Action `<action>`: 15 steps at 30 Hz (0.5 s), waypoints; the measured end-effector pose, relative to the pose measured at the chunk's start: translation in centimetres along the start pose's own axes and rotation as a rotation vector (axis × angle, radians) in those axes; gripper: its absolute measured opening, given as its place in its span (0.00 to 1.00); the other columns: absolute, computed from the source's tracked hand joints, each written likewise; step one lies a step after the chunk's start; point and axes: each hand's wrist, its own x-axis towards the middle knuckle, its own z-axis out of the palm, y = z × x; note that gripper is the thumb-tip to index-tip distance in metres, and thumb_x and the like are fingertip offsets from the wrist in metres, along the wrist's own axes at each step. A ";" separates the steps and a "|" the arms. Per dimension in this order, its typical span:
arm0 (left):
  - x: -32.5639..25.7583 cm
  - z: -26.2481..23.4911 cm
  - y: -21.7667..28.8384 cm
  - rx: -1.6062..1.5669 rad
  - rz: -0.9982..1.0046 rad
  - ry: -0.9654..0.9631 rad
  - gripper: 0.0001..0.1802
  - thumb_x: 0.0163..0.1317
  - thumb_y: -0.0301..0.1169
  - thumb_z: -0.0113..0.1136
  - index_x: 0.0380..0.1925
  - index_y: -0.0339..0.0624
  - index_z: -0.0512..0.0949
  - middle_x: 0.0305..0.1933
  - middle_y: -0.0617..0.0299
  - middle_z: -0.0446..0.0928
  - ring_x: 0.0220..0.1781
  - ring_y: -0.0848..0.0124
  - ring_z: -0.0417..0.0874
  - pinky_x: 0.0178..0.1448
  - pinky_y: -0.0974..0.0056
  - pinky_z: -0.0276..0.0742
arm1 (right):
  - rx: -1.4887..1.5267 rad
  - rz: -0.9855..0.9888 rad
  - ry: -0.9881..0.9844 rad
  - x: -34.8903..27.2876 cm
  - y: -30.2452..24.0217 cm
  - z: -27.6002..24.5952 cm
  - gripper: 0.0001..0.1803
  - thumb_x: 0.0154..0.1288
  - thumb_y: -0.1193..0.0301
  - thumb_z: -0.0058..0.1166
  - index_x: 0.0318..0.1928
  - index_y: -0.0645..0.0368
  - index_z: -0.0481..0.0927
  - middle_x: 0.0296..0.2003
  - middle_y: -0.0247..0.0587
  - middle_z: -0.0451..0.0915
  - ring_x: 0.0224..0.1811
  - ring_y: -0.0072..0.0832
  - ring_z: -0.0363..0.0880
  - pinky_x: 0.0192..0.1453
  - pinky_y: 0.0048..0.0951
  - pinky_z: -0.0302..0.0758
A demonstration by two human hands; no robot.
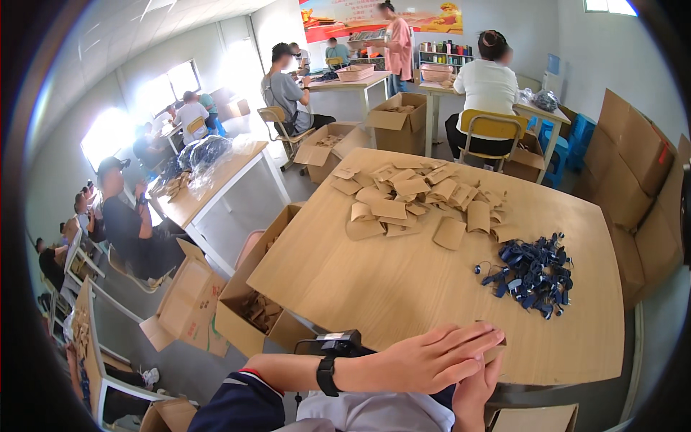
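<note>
My left hand (pixel 432 360), a black band on its wrist, reaches across to the right with its fingers together over my right hand (pixel 477 389). A small folded piece of brown card (pixel 494 352) shows between the hands at the near table edge, and both are closed on it. The left fingers hide most of the card and part of the right hand. Beyond them, a heap of small dark blue pieces with shiny bits (pixel 533 275) lies on the wooden table (pixel 360 266). Many curved brown cards (pixel 410 189) are spread toward its far side.
An open carton (pixel 241 306) holding brown cards stands against the table's left side. Tall cardboard boxes (pixel 630 158) line the right wall. Another open carton (pixel 327 147) stands past the far left corner. A seated person (pixel 486 86) is beyond the far edge, and several others work at tables.
</note>
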 end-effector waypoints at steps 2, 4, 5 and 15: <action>1.1 -1.3 -0.1 -0.031 0.000 -0.026 0.23 0.61 0.25 0.57 0.54 0.36 0.61 0.71 0.42 0.62 0.72 0.48 0.66 0.68 0.52 0.69 | 0.080 0.081 0.106 -0.4 -0.4 -0.1 0.20 0.74 0.68 0.44 0.62 0.62 0.64 0.57 0.39 0.70 0.53 0.19 0.72 0.48 0.17 0.71; 2.1 -2.8 -0.6 -0.250 0.027 -0.090 0.16 0.61 0.22 0.58 0.48 0.33 0.71 0.70 0.44 0.65 0.72 0.51 0.67 0.69 0.54 0.71 | -0.110 -0.092 0.128 -0.6 -0.8 -0.9 0.21 0.71 0.69 0.47 0.61 0.63 0.66 0.49 0.41 0.76 0.45 0.18 0.76 0.40 0.17 0.73; 2.2 -3.3 -0.9 -0.260 0.031 -0.091 0.16 0.61 0.22 0.58 0.48 0.33 0.71 0.70 0.44 0.65 0.72 0.51 0.67 0.69 0.54 0.71 | -0.115 -0.092 0.139 -0.5 -1.7 -1.5 0.21 0.71 0.69 0.47 0.61 0.63 0.66 0.49 0.41 0.76 0.45 0.18 0.76 0.40 0.17 0.73; 0.8 -2.7 -3.7 -0.628 -0.208 -0.171 0.35 0.58 0.30 0.67 0.66 0.45 0.66 0.71 0.52 0.65 0.61 0.53 0.77 0.52 0.60 0.80 | -0.602 -0.152 0.016 0.4 -3.7 -2.1 0.05 0.59 0.83 0.62 0.33 0.64 0.79 0.22 0.40 0.81 0.17 0.19 0.76 0.19 0.19 0.70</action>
